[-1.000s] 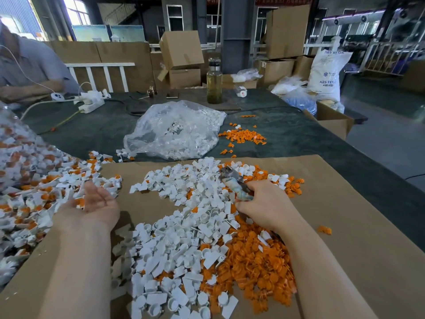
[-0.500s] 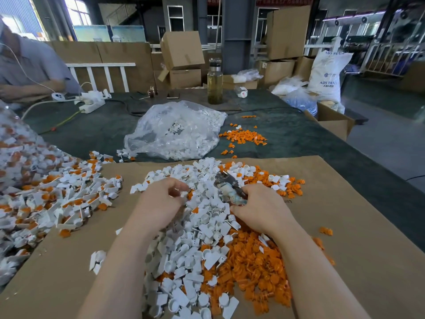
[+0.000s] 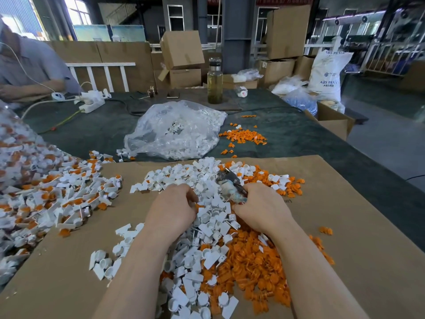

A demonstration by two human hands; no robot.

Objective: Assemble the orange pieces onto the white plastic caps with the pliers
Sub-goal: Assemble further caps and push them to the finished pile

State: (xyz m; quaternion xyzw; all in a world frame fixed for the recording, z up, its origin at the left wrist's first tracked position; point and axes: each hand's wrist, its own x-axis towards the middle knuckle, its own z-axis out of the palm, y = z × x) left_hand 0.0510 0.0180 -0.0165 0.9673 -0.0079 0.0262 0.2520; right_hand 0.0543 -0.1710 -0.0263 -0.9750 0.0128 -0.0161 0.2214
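Head view. The left hand (image 3: pixel 174 209) curls into the loose white caps (image 3: pixel 208 217), seemingly picking one; what it holds is hidden. The right hand (image 3: pixel 262 211) grips the pliers (image 3: pixel 230 184) above the orange pieces (image 3: pixel 253 261). Next, a cap and piece must meet at the jaws. Finished caps (image 3: pixel 57 192) and a plastic bag (image 3: pixel 174 130) lie clear.

Single head view, worn cam, looks forward and down, close over cardboard sheet (image 3: pixel 345 226) on table; warehouse behind.
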